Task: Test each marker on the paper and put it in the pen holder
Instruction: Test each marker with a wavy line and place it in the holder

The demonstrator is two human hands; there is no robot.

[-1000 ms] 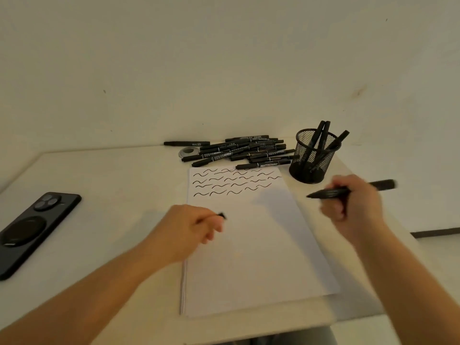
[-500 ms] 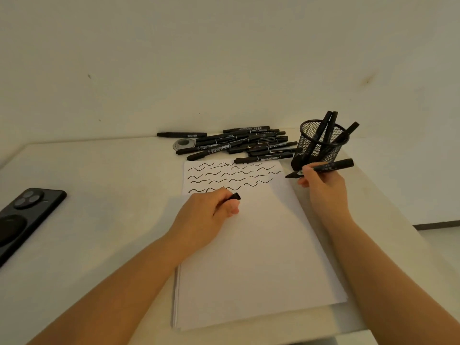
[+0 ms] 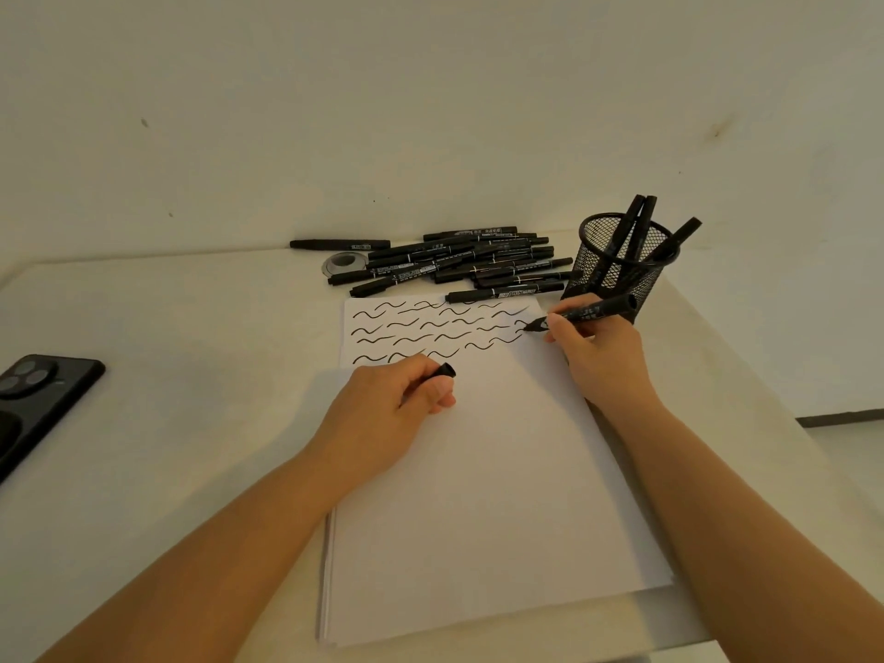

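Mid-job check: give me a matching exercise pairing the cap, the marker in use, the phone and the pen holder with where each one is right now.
Things:
1. cap
2. marker
3. phone
4. pen holder

Places:
A. at the table's left edge
B. held in the left hand
C. standing beyond the paper's far right corner
D. held in the right hand, tip at the paper

Pairs: 1-B, 2-D, 3-A, 4-C

Dim warm light, soft shadows, wide-angle edge distortion.
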